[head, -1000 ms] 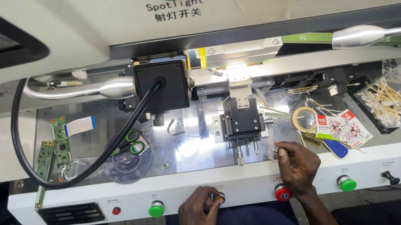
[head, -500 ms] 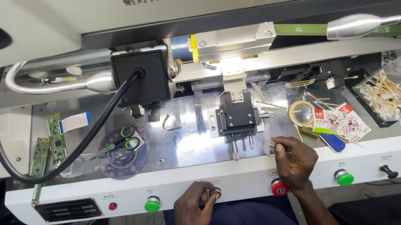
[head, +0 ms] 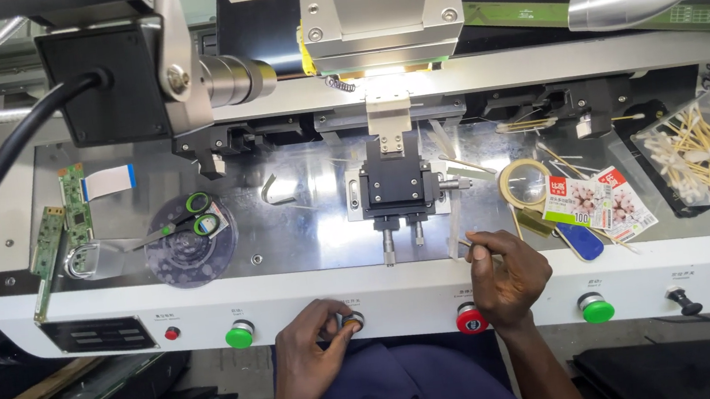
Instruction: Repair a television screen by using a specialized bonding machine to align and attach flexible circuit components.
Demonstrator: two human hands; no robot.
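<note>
Left hand [head: 312, 356] at 6 o'clock on the white front panel [head: 74, 310], fingertips pinched narrow around a small round knob [head: 352, 322]. Right hand [head: 509, 276] at 4 o'clock of the black stage [head: 396, 185], fingers closed on a thin stick [head: 467, 245]. Green button [head: 239, 335] lies at 9 o'clock of the knob, red button [head: 470, 320] touching the right hand's heel.

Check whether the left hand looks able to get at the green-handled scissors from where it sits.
Probably yes: the left hand is on the front-panel knob, and the plate between it and the scissors looks unobstructed.
</note>
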